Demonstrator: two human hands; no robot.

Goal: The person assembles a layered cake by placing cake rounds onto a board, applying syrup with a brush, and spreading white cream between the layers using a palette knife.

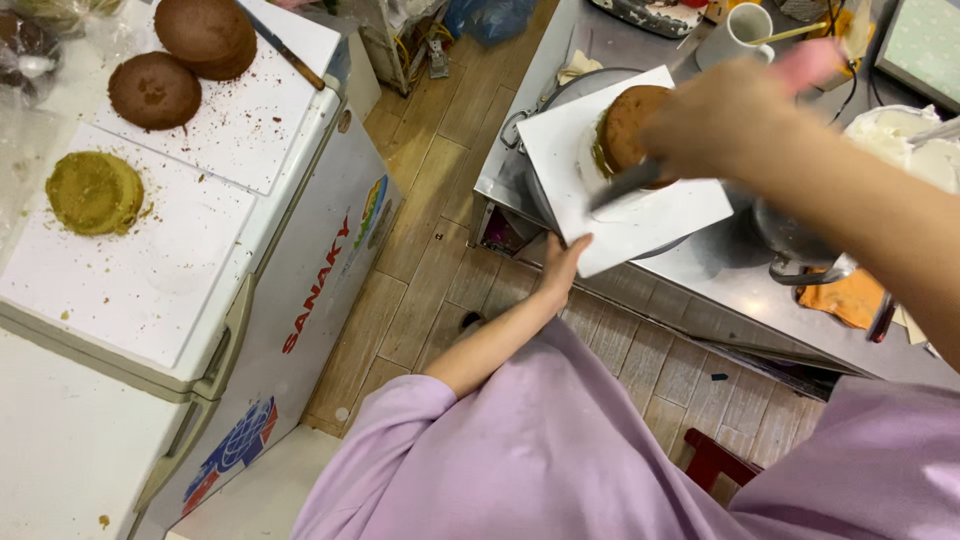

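Now cake (625, 125) sits just under right hand (725, 120).

Left hand (562, 262) reaching forward, fingers extended — right hand (722, 118) raised, grip closed, blurred

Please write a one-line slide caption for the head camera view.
Right hand spreads with a palette knife on a round brown cake; left hand steadies the white square board.
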